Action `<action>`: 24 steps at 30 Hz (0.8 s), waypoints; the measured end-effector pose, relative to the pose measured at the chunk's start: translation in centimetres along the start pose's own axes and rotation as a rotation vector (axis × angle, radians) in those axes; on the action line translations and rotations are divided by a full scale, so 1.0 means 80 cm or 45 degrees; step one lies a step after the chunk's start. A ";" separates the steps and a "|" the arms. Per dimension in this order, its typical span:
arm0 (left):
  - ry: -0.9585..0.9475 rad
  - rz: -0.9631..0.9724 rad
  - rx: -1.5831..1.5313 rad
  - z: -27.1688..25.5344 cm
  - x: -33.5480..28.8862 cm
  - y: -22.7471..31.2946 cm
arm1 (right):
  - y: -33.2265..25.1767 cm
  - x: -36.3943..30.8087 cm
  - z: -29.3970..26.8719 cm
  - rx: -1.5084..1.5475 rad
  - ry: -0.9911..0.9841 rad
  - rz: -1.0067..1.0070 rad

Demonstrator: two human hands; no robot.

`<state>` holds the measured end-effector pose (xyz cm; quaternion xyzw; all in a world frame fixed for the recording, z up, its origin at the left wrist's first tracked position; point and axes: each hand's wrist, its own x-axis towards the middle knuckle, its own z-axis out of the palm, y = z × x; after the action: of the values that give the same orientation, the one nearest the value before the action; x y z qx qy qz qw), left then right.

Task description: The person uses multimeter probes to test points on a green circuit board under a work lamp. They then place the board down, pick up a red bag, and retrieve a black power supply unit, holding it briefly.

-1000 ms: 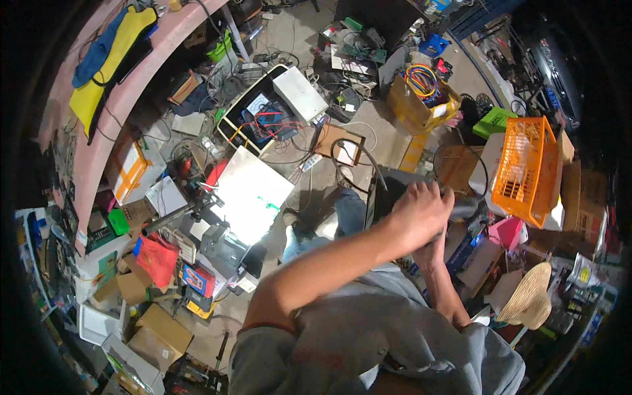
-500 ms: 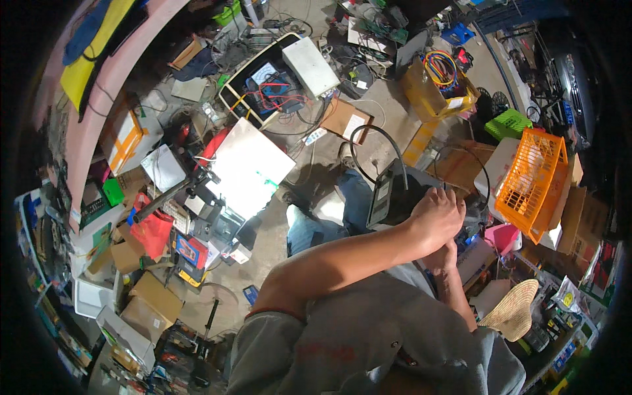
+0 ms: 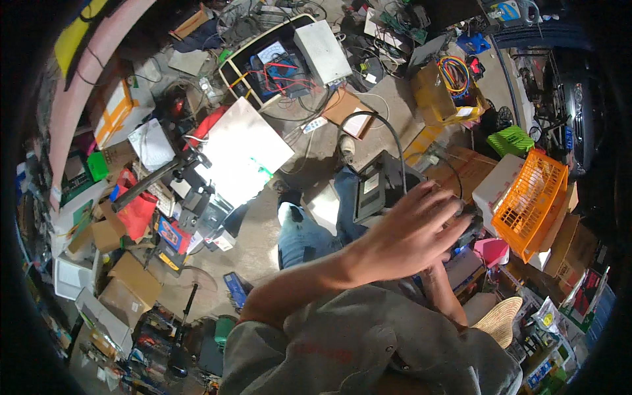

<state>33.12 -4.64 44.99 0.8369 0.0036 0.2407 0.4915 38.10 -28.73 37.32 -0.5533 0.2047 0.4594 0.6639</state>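
Observation:
My left hand (image 3: 405, 234) reaches across my body to the right, its fingers bent, spread apart and a little blurred; I make out nothing held in it. Under it is my right hand (image 3: 436, 266), its fingers mostly hidden. A black cable (image 3: 397, 138) arches up from behind my left hand and loops over the case. Just past the fingertips sits a dark object (image 3: 471, 229), too unclear to name. A dark grey boxy case (image 3: 372, 196) with a lighter panel lies by my knees, partly covered by my left hand.
An orange plastic basket (image 3: 530, 204) stands at the right, near a pink container (image 3: 492, 251) and a straw hat (image 3: 500, 321). Ahead are a cardboard box with coiled coloured cables (image 3: 454, 76), a multimeter (image 3: 271, 56) and a white box (image 3: 322, 52). A brightly lit white board (image 3: 247, 148) lies left.
My left hand has shifted toward me and left, and its fingers have spread from a closed grip. The view has turned slightly. The case shows more from under the hand.

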 end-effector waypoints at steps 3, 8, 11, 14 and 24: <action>0.283 -0.214 -0.371 -0.041 -0.104 -0.048 | -0.017 0.022 0.020 0.196 -0.031 0.149; 0.762 -1.389 -0.937 0.015 -0.306 -0.214 | -0.018 0.060 0.047 0.150 -0.013 0.279; 0.770 -1.357 -1.236 0.055 -0.301 -0.271 | -0.017 0.083 0.067 0.137 -0.016 0.353; 0.886 -1.248 -1.714 0.078 -0.247 -0.309 | -0.013 0.101 0.078 0.108 0.005 0.418; 0.957 -1.114 -1.635 0.039 -0.196 -0.374 | 0.036 0.177 0.086 0.005 0.028 0.470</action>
<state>27.46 4.46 12.78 0.1853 0.3513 0.2461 0.8841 41.08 -17.01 26.79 -0.5100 0.3111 0.5671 0.5671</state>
